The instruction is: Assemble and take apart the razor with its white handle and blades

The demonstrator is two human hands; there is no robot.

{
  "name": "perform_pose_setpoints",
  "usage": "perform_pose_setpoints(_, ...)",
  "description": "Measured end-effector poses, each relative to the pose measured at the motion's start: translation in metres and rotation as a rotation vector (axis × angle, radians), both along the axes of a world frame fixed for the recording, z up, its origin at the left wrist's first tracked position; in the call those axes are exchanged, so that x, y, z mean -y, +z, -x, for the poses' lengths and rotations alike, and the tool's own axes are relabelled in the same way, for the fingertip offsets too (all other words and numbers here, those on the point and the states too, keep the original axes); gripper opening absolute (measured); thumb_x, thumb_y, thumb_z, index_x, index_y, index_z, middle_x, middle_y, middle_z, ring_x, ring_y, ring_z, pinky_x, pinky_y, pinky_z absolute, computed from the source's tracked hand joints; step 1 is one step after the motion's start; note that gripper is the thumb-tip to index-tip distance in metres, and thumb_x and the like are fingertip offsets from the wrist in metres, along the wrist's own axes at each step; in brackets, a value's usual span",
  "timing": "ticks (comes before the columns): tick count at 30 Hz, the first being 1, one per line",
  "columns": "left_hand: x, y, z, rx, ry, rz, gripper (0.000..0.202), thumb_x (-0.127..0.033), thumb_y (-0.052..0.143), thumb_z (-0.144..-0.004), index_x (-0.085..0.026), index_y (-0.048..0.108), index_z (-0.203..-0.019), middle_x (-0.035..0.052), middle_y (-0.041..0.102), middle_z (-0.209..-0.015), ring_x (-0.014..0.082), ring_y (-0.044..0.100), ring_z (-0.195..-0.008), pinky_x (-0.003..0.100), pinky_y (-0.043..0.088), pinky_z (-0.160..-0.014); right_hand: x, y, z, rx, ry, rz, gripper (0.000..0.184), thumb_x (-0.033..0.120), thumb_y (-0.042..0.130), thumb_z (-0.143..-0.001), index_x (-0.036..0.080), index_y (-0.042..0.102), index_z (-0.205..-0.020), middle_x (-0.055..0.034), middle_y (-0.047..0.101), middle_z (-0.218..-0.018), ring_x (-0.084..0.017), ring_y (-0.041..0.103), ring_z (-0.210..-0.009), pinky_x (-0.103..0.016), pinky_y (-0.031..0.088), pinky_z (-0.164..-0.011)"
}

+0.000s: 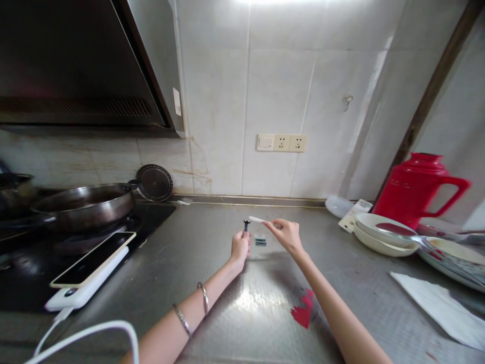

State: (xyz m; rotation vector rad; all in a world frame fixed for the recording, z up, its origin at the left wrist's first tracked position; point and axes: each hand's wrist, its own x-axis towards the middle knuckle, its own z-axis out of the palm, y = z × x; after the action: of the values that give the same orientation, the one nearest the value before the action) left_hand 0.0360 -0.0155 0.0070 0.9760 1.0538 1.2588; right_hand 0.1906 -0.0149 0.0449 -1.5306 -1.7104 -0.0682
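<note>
My left hand (240,248) is closed around the handle of a small black tool with a T-shaped head (246,224), held upright; it looks like a razor. My right hand (287,233) pinches a thin white stick (256,219), whose free end points left toward the tool's head. The two ends are very close; I cannot tell whether they touch. On the metal counter between and behind my hands lie small dark strips in what looks like clear packaging (260,241).
A pan (87,202) stands on the hob at left, near a phone (94,259) on a white power bank (87,283) with a cable. At right are a red thermos jug (413,189), stacked bowls (384,240) and a white paper sheet (439,308). A red sticker (303,311) marks the counter.
</note>
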Motion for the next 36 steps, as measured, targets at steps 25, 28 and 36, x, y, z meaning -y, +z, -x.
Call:
perform_pose_setpoints(25, -0.001, 0.000, 0.002, -0.058, -0.005, -0.067, 0.021, -0.037, 0.052, -0.075, -0.018, 0.045, -0.071, -0.0105, 0.029, -0.046, 0.0027, 0.024, -0.032, 0.017, 0.014, -0.033, -0.003, -0.007, -0.006, -0.035, -0.005, 0.022, 0.060, 0.069, 0.035, -0.076, 0.021, 0.070, -0.069, -0.0018, 0.063, -0.058, -0.015, 0.055, -0.058, -0.025, 0.031, -0.063)
perform_pose_setpoints(28, -0.001, 0.000, 0.002, -0.064, -0.027, -0.065, 0.021, -0.037, 0.051, -0.076, -0.018, 0.045, -0.070, -0.0102, 0.030, -0.046, 0.0029, 0.024, -0.032, 0.017, 0.013, -0.033, -0.005, -0.008, 0.000, -0.033, 0.028, 0.018, 0.061, 0.069, 0.034, -0.076, 0.021, 0.071, -0.070, -0.0024, 0.063, -0.059, -0.015, 0.054, -0.058, -0.024, 0.032, -0.061)
perform_pose_setpoints(36, -0.003, 0.001, 0.004, -0.045, 0.014, -0.080, 0.021, -0.036, 0.051, -0.076, -0.018, 0.045, -0.070, -0.0103, 0.031, -0.047, 0.0025, 0.024, -0.032, 0.016, 0.014, -0.033, -0.004, -0.009, -0.009, -0.054, -0.013, 0.043, 0.059, 0.069, 0.038, -0.074, 0.021, 0.071, -0.070, -0.0027, 0.064, -0.061, -0.016, 0.056, -0.061, -0.024, 0.033, -0.063)
